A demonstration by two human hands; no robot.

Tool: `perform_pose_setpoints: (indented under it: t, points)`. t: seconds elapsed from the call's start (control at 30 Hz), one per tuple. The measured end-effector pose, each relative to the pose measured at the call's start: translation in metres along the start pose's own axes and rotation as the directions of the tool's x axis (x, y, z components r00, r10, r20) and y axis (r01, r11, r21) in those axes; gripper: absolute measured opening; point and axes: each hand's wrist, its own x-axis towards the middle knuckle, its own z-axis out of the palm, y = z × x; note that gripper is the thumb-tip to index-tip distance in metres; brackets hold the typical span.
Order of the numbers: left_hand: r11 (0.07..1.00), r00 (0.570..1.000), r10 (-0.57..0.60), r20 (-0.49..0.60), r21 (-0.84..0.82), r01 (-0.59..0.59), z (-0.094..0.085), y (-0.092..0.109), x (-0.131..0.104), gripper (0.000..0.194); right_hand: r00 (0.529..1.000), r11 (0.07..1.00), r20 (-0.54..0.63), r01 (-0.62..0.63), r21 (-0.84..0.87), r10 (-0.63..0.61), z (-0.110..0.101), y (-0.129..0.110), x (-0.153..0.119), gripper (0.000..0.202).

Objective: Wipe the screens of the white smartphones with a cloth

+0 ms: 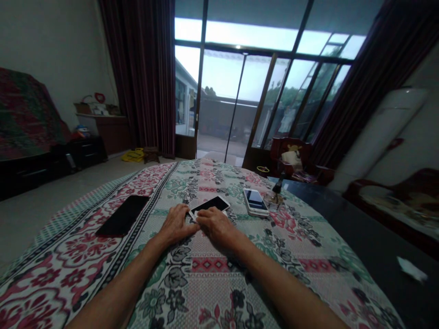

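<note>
A white smartphone [216, 204] with a dark screen lies tilted on the patterned tablecloth, right in front of my hands. My left hand [175, 223] is at its near left end, the curled fingers against the edge and the thumb reaching toward my right hand. Over the phone's lower part lies my right hand [216, 225], its fingers bent and pressed together on the screen. A bit of white shows at those fingertips; whether it is a cloth or the phone's border I cannot make out.
A large black phone or tablet [123, 216] lies to the left. Stacked white phones [255, 202] lie to the right, with a small dark-topped object [277, 192] beyond them. A crumpled white tissue [411, 268] rests on the dark surface [363, 256] at far right.
</note>
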Motion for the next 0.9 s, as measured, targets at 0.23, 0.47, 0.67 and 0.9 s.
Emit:
perform_pose_setpoints:
  t: [0.23,0.47,0.67,0.9]
  points:
    - [1.0,1.0,0.009,0.025,0.008,-0.01,-0.003,0.003,0.001,0.045,1.0,1.0,-0.013,0.025,-0.012,-0.025,-0.006,0.005,-0.021,0.015]
    - [1.0,1.0,0.019,0.006,0.024,-0.019,-0.002,0.004,0.0,0.042,0.998,0.998,-0.017,-0.06,-0.009,0.06,0.001,0.002,0.012,0.013]
    - [1.0,0.999,0.013,-0.03,0.025,-0.012,0.0,0.004,-0.002,0.041,0.999,0.999,0.019,-0.03,-0.034,0.031,-0.003,-0.001,-0.004,0.013]
    - [1.0,0.999,0.019,-0.027,0.024,-0.018,0.001,0.003,-0.001,0.041,0.999,0.998,-0.002,-0.043,-0.044,0.043,-0.001,0.003,-0.002,0.012]
